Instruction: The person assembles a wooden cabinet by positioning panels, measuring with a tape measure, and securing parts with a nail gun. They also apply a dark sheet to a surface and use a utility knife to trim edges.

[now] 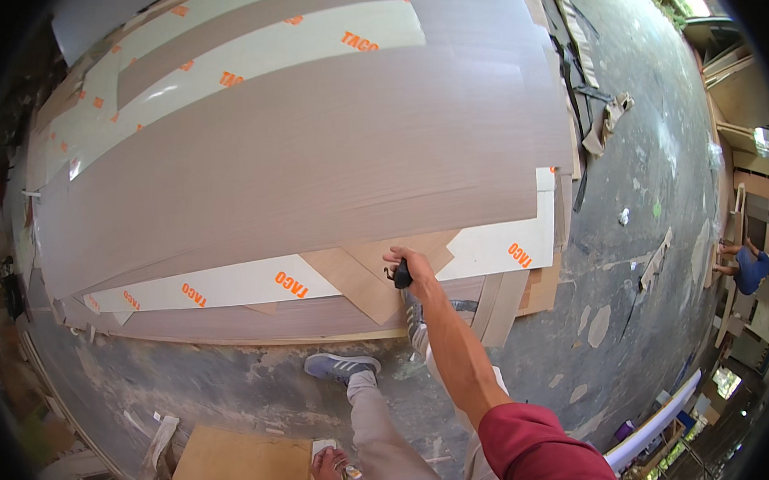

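Note:
My right hand [414, 266], at the end of an outstretched arm in a maroon sleeve, is closed around a black-handled tool [402, 275]. A small dark hook-like part shows beside the fingers; its exact kind is unclear. Below the hand lie brown flat pieces [352, 288] and a white sheet with orange print [489, 244]. Just beyond spreads a large grey-brown wood-grain sheet [308, 148]. Low in the view, my left hand [330, 474] is by my leg with fingers curled. Something small and pale shows next to it, too indistinct to name.
My grey shoe [339, 366] stands on the concrete floor beside the stack. Below left lie a plywood piece [240, 464] and scrap wood [155, 452]. Strips [499, 308] jut from the stack's near right corner. A person in blue [750, 270] is far right, among boards.

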### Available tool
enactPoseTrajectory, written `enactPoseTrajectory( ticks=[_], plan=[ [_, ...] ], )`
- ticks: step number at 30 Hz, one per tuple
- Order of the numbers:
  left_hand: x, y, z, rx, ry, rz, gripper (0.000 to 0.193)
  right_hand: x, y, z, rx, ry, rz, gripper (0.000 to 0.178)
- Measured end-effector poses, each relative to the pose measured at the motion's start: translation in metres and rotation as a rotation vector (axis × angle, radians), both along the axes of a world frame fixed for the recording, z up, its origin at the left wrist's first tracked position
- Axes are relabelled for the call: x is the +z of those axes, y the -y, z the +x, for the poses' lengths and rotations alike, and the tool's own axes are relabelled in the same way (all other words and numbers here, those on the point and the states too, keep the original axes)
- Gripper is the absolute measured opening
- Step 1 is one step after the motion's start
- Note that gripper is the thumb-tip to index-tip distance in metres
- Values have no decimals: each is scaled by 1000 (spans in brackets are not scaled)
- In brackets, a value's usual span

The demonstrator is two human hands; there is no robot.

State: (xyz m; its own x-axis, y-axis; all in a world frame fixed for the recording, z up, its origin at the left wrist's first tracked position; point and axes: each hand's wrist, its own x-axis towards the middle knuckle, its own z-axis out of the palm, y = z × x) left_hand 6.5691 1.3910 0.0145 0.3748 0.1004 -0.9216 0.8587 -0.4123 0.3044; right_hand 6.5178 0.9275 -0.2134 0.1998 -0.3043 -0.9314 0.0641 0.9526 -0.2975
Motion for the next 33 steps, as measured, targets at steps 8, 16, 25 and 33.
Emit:
enactPoseTrajectory(
  ticks=[8, 16, 25, 33],
  plan=[
    [45, -133, 36, -140, 248, -94, 14, 189, -45, -63, 413, -483, -304, 19],
    [108, -213, 117, 300, 355, -187, 20, 306, -119, -75, 817, -506, -450, 14],
    [118, -240, 180, 862, 246, -393, 18, 382, -185, 51, 1059, -393, -317, 20],
    [124, -238, 334, 802, 254, -379, 13, 320, -216, 204, 960, -340, -340, 22]
  ],
)
